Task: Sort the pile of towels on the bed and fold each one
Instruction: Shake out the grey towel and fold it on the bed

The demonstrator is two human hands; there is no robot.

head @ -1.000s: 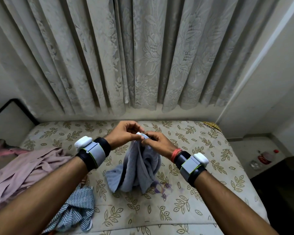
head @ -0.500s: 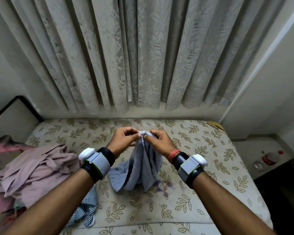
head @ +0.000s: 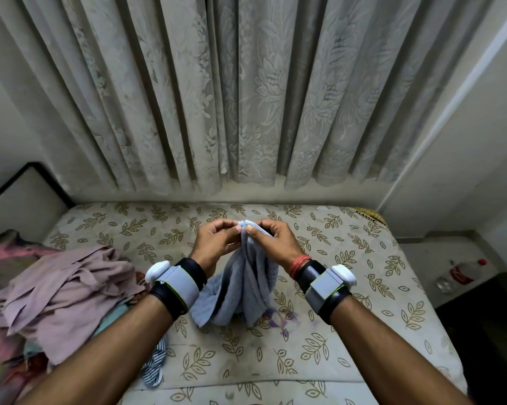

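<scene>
A grey-blue towel hangs bunched over the middle of the bed, its lower end touching the leaf-patterned mattress. My left hand and my right hand pinch its top edge close together, side by side. At the left lies a pile of cloth, with a mauve piece on top and pink and teal pieces under it. A blue-white striped cloth shows below my left forearm, partly hidden by it.
A pale lace curtain hangs behind the bed. A dark-framed headboard stands at the left. On the floor to the right lie a plastic bottle with a red cap and a dark piece of furniture.
The view has tilted up and to the left, so more of the cloth pile shows. My hands still hold the towel's top edge together and have lifted it slightly.
</scene>
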